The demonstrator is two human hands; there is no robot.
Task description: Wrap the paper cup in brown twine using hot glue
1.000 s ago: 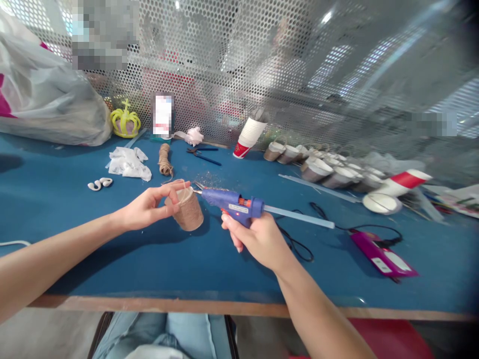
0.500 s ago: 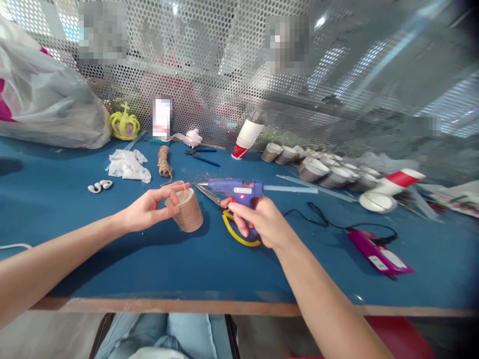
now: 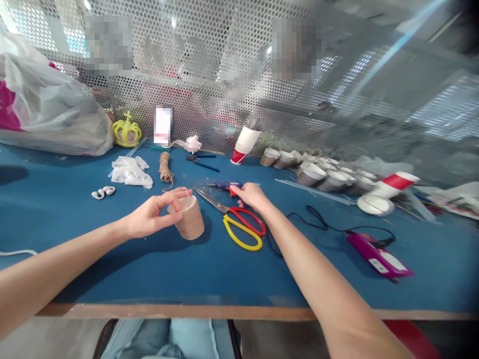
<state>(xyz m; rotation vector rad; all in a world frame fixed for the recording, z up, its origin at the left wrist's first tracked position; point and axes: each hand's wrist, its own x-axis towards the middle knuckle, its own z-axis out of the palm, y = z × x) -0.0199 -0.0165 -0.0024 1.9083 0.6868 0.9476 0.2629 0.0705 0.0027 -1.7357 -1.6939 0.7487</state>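
Observation:
My left hand point(image 3: 159, 212) is closed on the rim of a twine-wrapped cup point(image 3: 191, 222), which leans slightly above or on the blue table. A loop of twine shows at its top, by my fingertips. Farther right, my right hand point(image 3: 251, 195) grips a blue glue gun point(image 3: 223, 185) with an orange trigger, low near the tabletop; its nozzle points left. Most of the gun's handle is hidden by my fingers. Between my hands lie large scissors point(image 3: 243, 234) with one red and one yellow handle, blades toward the upper left.
A twine bundle point(image 3: 165, 167), pliers point(image 3: 202, 162) and a white crumpled plastic bag point(image 3: 130, 171) lie behind my left hand. Several wrapped cups point(image 3: 312, 173) stand at the back right. A black cord runs to a purple power block point(image 3: 379, 255). A perforated metal screen point(image 3: 202, 65) rises behind.
My right hand has moved forward and down with the glue gun, away from the scissors, whose red handle now shows. My left hand stays on the cup.

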